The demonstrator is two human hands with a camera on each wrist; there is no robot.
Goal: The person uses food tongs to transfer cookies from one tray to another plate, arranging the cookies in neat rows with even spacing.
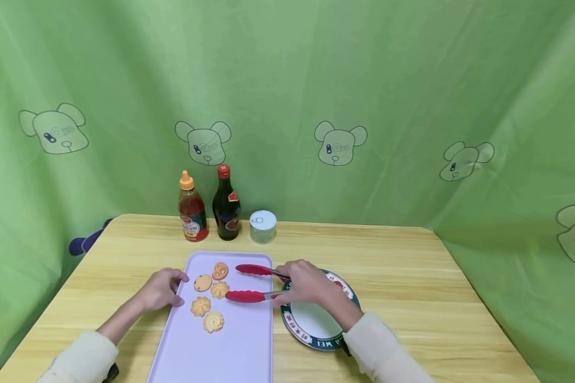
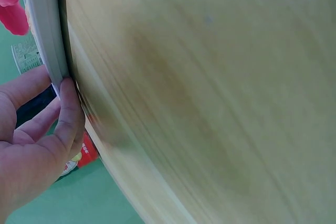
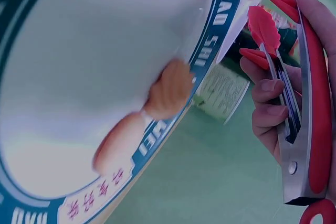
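Note:
My left hand (image 1: 162, 290) pinches the left rim of a lilac tray (image 1: 239, 351), thumb and fingers at its edge. On the tray lie several biscuits: a pretzel-shaped one (image 1: 220, 271), a round one (image 1: 203, 283) and piped, flower-like ones (image 1: 213, 322). Red-tipped tongs (image 1: 247, 296) are gripped in my right hand (image 1: 304, 283). Their tips stand apart over the tray, the nearer one right at a flower-like biscuit (image 1: 220, 290). Below my right hand is a round plate (image 1: 301, 334) with a dark green rim. It holds two biscuits (image 3: 170, 90) in the right wrist view.
Behind the tray stand a sauce bottle (image 1: 192, 215) with an orange cap, a dark bottle (image 1: 227, 207) with a red cap and a pull-ring can (image 1: 263, 227). The wooden table (image 1: 412, 298) ends at a green curtain (image 1: 287, 80) at the back and sides.

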